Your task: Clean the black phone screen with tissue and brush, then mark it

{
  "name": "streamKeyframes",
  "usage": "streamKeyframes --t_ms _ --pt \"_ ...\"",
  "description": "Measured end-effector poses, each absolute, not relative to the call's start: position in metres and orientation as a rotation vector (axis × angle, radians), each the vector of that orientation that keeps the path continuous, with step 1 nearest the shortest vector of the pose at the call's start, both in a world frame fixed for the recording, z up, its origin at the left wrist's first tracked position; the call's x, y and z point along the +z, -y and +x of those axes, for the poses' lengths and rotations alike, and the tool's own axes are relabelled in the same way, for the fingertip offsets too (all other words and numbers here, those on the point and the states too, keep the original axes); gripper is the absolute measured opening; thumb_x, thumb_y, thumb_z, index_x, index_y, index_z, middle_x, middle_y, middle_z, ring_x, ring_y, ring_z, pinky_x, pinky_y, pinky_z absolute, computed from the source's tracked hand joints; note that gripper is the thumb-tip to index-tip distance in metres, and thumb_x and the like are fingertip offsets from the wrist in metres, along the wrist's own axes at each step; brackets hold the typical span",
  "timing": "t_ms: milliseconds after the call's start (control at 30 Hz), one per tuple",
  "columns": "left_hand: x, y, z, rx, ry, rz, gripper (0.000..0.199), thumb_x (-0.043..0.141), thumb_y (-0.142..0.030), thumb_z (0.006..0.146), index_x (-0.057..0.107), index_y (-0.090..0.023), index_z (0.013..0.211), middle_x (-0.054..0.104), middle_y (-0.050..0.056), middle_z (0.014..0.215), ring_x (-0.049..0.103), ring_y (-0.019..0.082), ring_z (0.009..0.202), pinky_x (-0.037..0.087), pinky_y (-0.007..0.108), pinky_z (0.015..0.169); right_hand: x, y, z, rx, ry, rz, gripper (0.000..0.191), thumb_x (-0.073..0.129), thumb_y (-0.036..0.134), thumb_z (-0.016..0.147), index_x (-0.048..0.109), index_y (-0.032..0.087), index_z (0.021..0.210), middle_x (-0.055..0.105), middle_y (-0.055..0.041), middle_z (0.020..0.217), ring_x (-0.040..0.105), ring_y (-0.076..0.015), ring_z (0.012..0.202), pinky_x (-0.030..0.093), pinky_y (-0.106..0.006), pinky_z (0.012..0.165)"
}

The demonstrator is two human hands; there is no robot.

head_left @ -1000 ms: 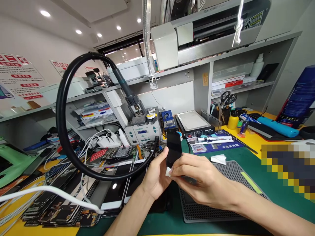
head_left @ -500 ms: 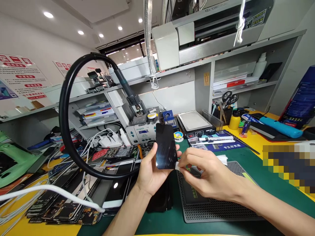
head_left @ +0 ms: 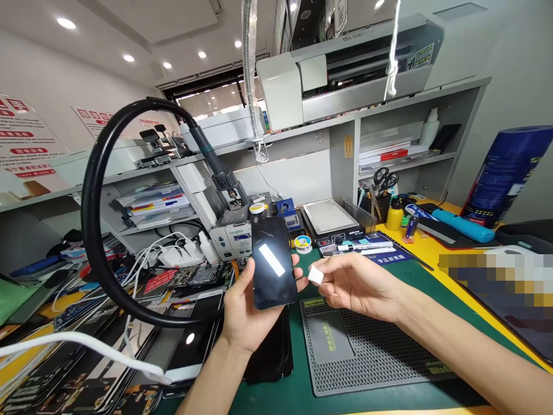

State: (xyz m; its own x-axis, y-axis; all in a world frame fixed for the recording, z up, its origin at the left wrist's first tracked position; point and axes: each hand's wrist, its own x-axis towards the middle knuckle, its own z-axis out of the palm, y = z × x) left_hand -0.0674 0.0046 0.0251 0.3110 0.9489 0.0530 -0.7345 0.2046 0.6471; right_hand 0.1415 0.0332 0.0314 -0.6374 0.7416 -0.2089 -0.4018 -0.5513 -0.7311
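Holding a glossy black phone [head_left: 274, 288] in my left hand [head_left: 244, 317], I have it raised in front of me, above the bench and near the middle of the view. My thumb lies along its left edge, my fingertips show past its right edge, and my palm is beneath it. A bright white reflection crosses its broad face, which tilts up toward me; one second ago the phone looked much narrower, turned partly sideways.

My right hand [head_left: 360, 285] is just beside it, thumb and fingers pinched on a small white piece [head_left: 316, 275], too small to name the material. Half a second ago that piece was at the phone's lower right corner; now a gap separates them.

Below my right hand is a grey perforated mat [head_left: 367, 363], its upper left corner now uncovered by my hands. It lies on a green work surface [head_left: 453, 294]. Under the phone, partly hidden, is a dark stack [head_left: 270, 357]. To the left, a white-edged phone [head_left: 185, 369] lies near a thick black hose [head_left: 90, 219] that loops high over the clutter.

Behind the phone are a small spool [head_left: 303, 244] and a flat plate unit [head_left: 330, 216]; farther right stand scissors [head_left: 386, 178] and a yellow bottle [head_left: 394, 216].
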Motion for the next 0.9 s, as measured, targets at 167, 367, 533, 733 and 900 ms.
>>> streamKeyframes --t_ms 167,367,533,733,900 --pt "0.025 -0.004 -0.068 1.212 -0.422 0.653 0.044 0.047 -0.041 0.095 0.064 -0.009 0.12 0.067 0.021 0.117 0.068 0.033 0.1 0.045 0.057 0.1 0.028 -0.034 0.14 2.197 0.887 -0.718 0.013 0.068 0.016 0.075 0.068 0.011 0.087 0.061 -0.0028 0.076 0.046 -0.0052 0.053 0.044 -0.017 0.05" --pt "0.034 -0.008 -0.075 1.362 -0.415 0.689 0.042 0.052 -0.038 0.092 0.066 -0.008 0.118 0.068 0.021 0.115 0.068 0.031 0.098 0.052 0.049 0.093 0.022 -0.043 0.143 1.793 1.07 -0.934 0.017 0.07 0.021 0.075 0.066 0.015 0.09 0.061 -0.0011 0.077 0.051 -0.0079 0.057 0.04 -0.018 0.047" --pt "0.04 -0.011 -0.085 1.532 -0.407 0.724 0.038 0.056 -0.036 0.09 0.068 -0.009 0.114 0.07 0.02 0.108 0.069 0.03 0.093 0.055 0.046 0.086 0.02 -0.063 0.148 1.233 1.292 -1.2 0.014 0.068 0.029 0.083 0.064 0.016 0.086 0.063 -0.0013 0.08 0.056 -0.0101 0.063 0.043 -0.02 0.049" --pt "0.037 -0.013 -0.084 1.516 -0.415 0.724 0.036 0.058 -0.036 0.089 0.07 -0.008 0.108 0.07 0.019 0.107 0.068 0.03 0.092 0.056 0.047 0.083 0.038 -0.136 0.123 0.766 1.689 -1.478 0.026 0.06 0.033 0.094 0.062 0.015 0.114 0.064 -0.0068 0.112 0.065 -0.0197 0.094 0.056 -0.038 0.079" --pt "0.032 -0.015 -0.086 1.433 -0.339 0.706 0.038 0.058 -0.036 0.09 0.067 -0.007 0.112 0.069 0.019 0.106 0.067 0.029 0.088 0.055 0.048 0.081 0.05 -0.194 0.086 0.493 1.915 -1.589 0.031 0.059 0.033 0.095 0.061 0.017 0.121 0.061 -0.0084 0.124 0.063 -0.0233 0.104 0.054 -0.042 0.086"
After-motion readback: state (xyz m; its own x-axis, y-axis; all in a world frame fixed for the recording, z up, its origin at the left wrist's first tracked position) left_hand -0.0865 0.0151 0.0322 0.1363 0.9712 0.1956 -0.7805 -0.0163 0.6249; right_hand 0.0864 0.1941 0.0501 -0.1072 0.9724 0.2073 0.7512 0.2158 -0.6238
